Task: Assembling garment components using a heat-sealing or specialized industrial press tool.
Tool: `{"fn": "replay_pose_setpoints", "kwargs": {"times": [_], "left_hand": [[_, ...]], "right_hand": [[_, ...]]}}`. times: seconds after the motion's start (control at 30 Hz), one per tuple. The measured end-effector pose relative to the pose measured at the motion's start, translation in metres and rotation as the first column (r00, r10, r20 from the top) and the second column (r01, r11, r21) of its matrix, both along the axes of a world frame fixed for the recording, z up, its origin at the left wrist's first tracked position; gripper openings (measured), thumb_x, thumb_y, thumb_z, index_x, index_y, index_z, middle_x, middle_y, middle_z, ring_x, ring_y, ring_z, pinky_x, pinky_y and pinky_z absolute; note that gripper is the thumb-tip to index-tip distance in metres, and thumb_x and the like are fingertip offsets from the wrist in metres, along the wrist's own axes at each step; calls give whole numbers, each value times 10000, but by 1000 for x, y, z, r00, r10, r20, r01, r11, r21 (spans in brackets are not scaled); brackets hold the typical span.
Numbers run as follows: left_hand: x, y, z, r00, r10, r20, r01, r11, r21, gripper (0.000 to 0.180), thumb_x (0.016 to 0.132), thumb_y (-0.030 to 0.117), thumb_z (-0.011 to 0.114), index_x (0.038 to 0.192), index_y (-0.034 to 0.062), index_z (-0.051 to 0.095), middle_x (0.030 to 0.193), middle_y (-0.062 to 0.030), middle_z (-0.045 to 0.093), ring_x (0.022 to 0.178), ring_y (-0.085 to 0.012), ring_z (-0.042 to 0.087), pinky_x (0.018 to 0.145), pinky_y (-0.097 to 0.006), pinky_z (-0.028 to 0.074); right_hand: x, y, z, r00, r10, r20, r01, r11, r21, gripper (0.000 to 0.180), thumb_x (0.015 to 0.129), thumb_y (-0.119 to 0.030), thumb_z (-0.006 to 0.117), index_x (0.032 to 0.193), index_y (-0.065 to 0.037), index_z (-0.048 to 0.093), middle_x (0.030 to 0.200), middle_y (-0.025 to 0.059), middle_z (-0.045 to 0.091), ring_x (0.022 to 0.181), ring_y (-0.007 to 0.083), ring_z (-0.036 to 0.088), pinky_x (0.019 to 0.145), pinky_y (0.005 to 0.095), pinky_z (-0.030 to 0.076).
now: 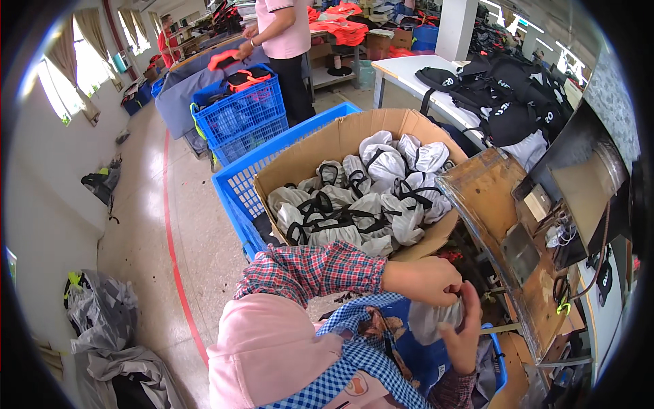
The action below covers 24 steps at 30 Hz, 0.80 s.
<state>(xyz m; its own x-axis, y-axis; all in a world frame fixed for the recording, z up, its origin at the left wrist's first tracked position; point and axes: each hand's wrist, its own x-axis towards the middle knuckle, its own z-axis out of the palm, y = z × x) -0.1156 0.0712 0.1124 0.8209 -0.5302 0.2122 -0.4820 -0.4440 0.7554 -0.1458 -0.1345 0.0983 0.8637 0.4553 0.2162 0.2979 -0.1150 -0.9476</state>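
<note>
My left hand and my right hand both grip a light grey fabric piece low in the head view, over a blue crate at my lap. My plaid sleeves reach in from the bottom. Just beyond my hands stands an open cardboard box filled with several grey-white fabric pieces with black straps. The box sits inside a larger blue plastic crate.
A worn wooden workbench with a machine is at the right. Black bags pile on a white table behind it. A person in a pink shirt stands by stacked blue crates at the back. Grey bags lie on the floor at left.
</note>
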Motion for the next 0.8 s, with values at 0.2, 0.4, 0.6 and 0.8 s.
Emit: {"fn": "replay_pose_setpoints", "kwargs": {"times": [0.2,0.4,0.6,0.8], "left_hand": [[6,-2,-3,960,-186,-210,198,979,39,409,905,366,589,784,-21,638,673,-138,624,614,-255,607,583,-392,463],[7,5,-14,945,-267,-187,233,954,-186,452,939,413,595,981,-36,628,831,-85,658,754,-158,602,684,-295,485],[10,-3,-14,764,-396,-510,159,881,-445,417,926,359,650,1031,-43,624,897,-24,650,841,-66,562,728,-267,476],[9,-7,5,655,-489,-576,-10,757,-654,323,935,332,638,942,11,668,845,16,642,784,-48,563,674,-231,457]], "right_hand": [[-2,-3,-11,999,-47,27,52,963,-264,525,740,-221,757,1160,29,564,1044,148,646,944,251,627,835,353,479],[5,-19,-15,955,-129,-267,126,992,-29,160,849,-139,690,892,-23,590,826,1,631,737,81,581,663,217,444],[4,-26,-35,867,-56,-495,341,792,507,134,912,-107,612,1012,-41,552,927,12,630,788,91,588,725,217,476],[5,-27,-58,935,-8,-354,127,941,314,139,921,-113,610,1028,-32,572,966,-1,644,846,89,595,778,246,485]]}}
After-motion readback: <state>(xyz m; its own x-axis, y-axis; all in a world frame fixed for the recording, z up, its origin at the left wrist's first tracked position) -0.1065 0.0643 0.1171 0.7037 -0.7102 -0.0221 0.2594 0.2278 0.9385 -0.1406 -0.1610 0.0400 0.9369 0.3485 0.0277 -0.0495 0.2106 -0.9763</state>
